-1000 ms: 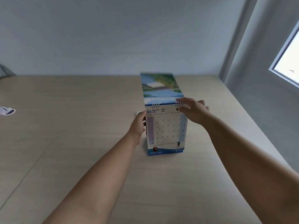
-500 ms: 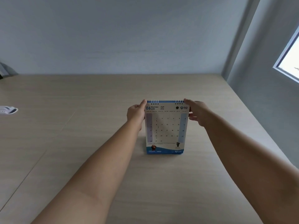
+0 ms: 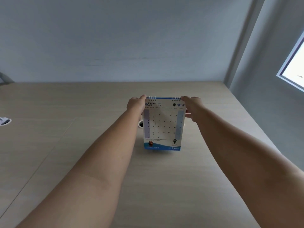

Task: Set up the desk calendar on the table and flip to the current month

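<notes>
- Left hand (image 3: 135, 105) pinches the upper left corner of the desk calendar (image 3: 162, 125).
- The calendar stands upright, long axis vertical, on the table (image 3: 82, 145) midway between both hands, showing June.
- Right hand (image 3: 191, 107) grips the upper right corner; neither hand is nearer.

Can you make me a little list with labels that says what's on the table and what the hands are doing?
main thing: desk calendar, standing on its bottom edge
page showing: June 2026
left hand: grips the top left corner by the wire rings
right hand: grips the top right corner
table: light wood
behind calendar: round white thing, mostly hidden
far left: a white object, cut off by the picture edge
right side: window
</notes>
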